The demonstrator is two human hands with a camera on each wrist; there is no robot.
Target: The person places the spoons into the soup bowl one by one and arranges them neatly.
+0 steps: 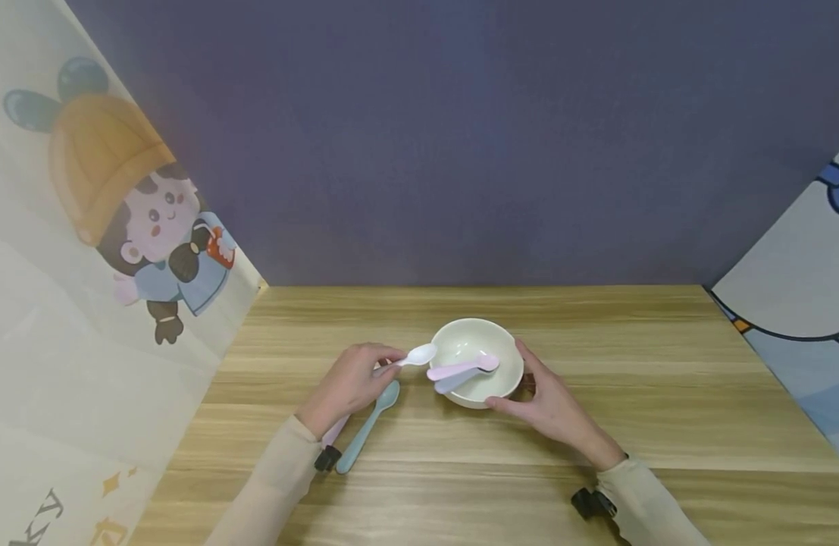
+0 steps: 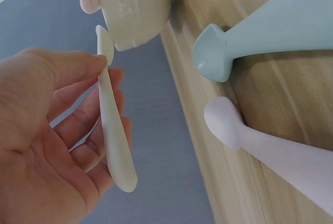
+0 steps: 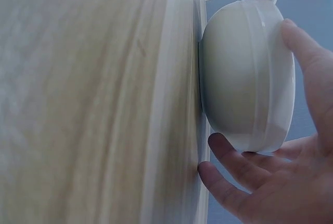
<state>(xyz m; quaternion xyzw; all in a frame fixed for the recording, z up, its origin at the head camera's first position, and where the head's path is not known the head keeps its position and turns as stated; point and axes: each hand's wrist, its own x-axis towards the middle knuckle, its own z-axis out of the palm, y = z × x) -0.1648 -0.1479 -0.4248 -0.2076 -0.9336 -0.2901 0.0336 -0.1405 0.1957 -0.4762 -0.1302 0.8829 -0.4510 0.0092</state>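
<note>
- Fingers [image 2: 78,67] of the left hand [image 1: 347,385] pinch the handle of a white spoon [image 1: 411,357], thumb on top, its bowl end reaching toward the bowl's left rim.
- Fingers of the right hand [image 1: 552,409] lie spread and relaxed against the outer wall of the cream bowl [image 1: 504,340], thumb at its near side.
- Bowl stands upright on the wooden counter [image 1: 665,394] and holds a pink spoon [image 1: 460,369] and a pale blue spoon [image 1: 453,381], handles sticking out left.
- Teal spoon [image 1: 366,429] and another pink spoon [image 2: 270,153] lie flat on the counter beside the left hand.
</note>
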